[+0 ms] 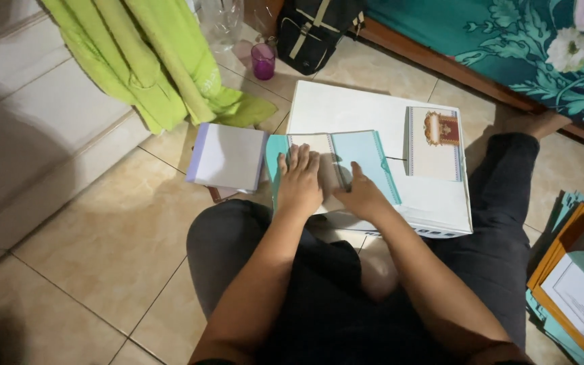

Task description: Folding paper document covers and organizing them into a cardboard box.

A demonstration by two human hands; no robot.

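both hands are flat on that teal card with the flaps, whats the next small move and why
Probably slide the left hand along the left fold to crease it, while the right hand keeps the card pinned. The card lies on the white board with its left flap partly folded in and curling up at the edge, so it looks not yet pressed flat.

Beige glazed floor tiles [96, 236] with thin dark grout lines are covering the room and catching a soft glare. A pale tiled step [28, 115] is running along the left side. A wooden bed frame [434, 57] is crossing the upper right, carrying a teal floral bedcover [508, 40]. Light is falling unevenly, with the corners lying in shadow.
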